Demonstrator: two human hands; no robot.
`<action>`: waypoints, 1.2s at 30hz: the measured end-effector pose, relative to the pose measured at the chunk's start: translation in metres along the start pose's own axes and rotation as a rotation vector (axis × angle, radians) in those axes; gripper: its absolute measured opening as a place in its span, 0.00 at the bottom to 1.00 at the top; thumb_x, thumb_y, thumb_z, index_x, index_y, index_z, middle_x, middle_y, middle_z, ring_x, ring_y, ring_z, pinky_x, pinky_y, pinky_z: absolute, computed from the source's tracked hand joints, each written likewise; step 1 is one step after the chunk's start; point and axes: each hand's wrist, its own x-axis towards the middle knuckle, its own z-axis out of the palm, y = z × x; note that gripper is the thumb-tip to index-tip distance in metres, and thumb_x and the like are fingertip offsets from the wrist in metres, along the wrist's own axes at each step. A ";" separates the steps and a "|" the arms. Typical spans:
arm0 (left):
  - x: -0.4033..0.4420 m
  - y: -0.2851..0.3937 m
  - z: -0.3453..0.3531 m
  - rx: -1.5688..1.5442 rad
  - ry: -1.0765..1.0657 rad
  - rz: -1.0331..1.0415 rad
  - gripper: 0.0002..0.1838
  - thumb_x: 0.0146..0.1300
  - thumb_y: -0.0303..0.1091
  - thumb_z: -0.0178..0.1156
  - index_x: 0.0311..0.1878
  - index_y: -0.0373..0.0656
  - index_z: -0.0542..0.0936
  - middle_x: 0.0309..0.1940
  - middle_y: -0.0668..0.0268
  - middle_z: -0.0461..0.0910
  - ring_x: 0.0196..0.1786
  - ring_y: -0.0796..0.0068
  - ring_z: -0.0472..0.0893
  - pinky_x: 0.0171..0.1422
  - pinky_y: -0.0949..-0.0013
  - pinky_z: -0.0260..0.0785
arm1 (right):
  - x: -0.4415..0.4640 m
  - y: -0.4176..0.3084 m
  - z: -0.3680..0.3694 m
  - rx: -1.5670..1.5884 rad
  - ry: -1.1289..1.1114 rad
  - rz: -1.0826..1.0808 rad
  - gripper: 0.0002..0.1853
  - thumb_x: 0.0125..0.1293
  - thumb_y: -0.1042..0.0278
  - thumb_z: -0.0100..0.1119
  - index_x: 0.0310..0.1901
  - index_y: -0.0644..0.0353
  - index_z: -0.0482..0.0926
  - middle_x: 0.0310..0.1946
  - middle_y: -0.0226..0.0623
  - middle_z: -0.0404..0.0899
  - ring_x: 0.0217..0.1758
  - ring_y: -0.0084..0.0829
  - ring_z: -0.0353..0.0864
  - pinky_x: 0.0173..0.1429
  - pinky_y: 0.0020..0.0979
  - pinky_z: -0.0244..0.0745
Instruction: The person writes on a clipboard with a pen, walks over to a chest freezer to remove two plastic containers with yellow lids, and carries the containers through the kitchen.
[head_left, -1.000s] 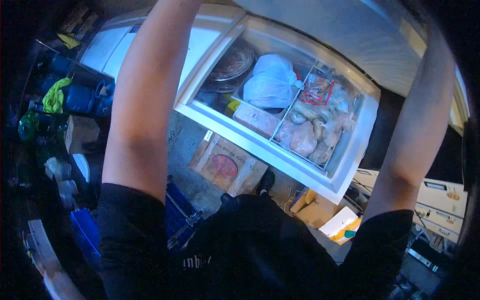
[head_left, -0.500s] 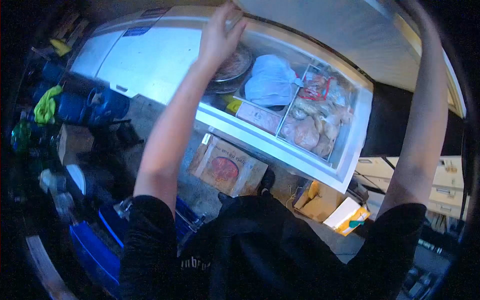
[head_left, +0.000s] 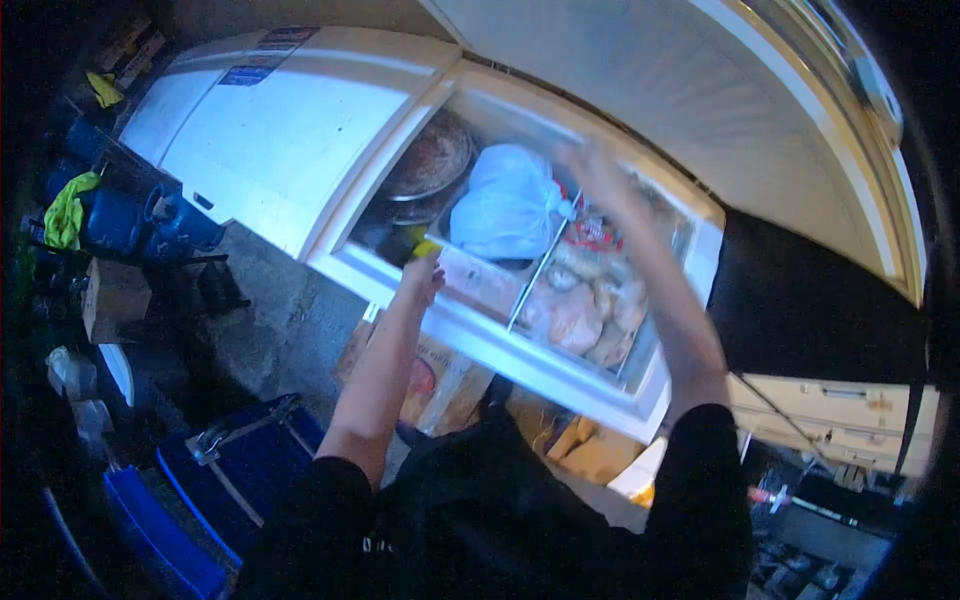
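Note:
A white chest freezer (head_left: 545, 350) stands before me with its right section uncovered. My left hand (head_left: 422, 280) is at the front rim with fingers loosely bent and apart, nothing visible in them, beside a pale pink package (head_left: 480, 283) and a yellow item (head_left: 424, 246). My right hand (head_left: 592, 172), smeared by motion, hangs over the inside just right of a knotted white plastic bag (head_left: 505, 205). Below it lie a red-marked package (head_left: 595, 235) and several bagged pale foods (head_left: 575, 318). Round covered containers (head_left: 432, 165) sit at the left.
The raised lid (head_left: 700, 90) leans back behind the opening; a closed lid (head_left: 290, 120) covers the left section. Wire dividers (head_left: 540, 275) split the inside. Cardboard boxes (head_left: 590, 452) stand on the floor in front. Blue gas cylinders (head_left: 115, 215) and a blue folded item (head_left: 235, 465) are at the left.
My left hand has come down from the back edge to the front rim. My right hand has left the raised lid and moved in over the freezer. The view has shifted.

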 end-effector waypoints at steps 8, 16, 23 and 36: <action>0.065 -0.061 0.027 -0.081 0.228 0.020 0.26 0.57 0.29 0.61 0.58 0.36 0.67 0.37 0.63 0.77 0.34 0.72 0.75 0.39 0.67 0.70 | 0.056 0.215 0.222 -0.009 -0.202 0.378 0.42 0.68 0.36 0.31 0.51 0.78 0.72 0.48 0.67 0.73 0.56 0.59 0.71 0.63 0.45 0.65; 0.092 -0.063 0.035 -0.096 0.204 0.119 0.20 0.56 0.26 0.63 0.51 0.35 0.68 0.32 0.60 0.77 0.29 0.72 0.79 0.27 0.69 0.75 | 0.086 0.237 0.241 0.284 -0.394 0.596 0.51 0.59 0.23 0.37 0.57 0.74 0.71 0.52 0.55 0.75 0.56 0.45 0.76 0.60 0.39 0.69; 0.079 -0.045 0.051 0.180 0.350 0.206 0.14 0.53 0.21 0.60 0.43 0.35 0.70 0.30 0.59 0.78 0.27 0.71 0.79 0.25 0.69 0.73 | 0.089 0.227 0.241 0.852 -0.445 0.947 0.47 0.57 0.25 0.46 0.61 0.67 0.69 0.52 0.51 0.75 0.55 0.42 0.76 0.57 0.40 0.70; -0.035 0.026 0.061 0.327 0.337 0.708 0.16 0.54 0.21 0.57 0.46 0.35 0.68 0.33 0.61 0.77 0.30 0.73 0.79 0.31 0.70 0.73 | 0.070 0.205 0.209 0.710 -0.320 0.698 0.39 0.59 0.34 0.49 0.61 0.61 0.70 0.55 0.49 0.73 0.57 0.39 0.73 0.62 0.35 0.64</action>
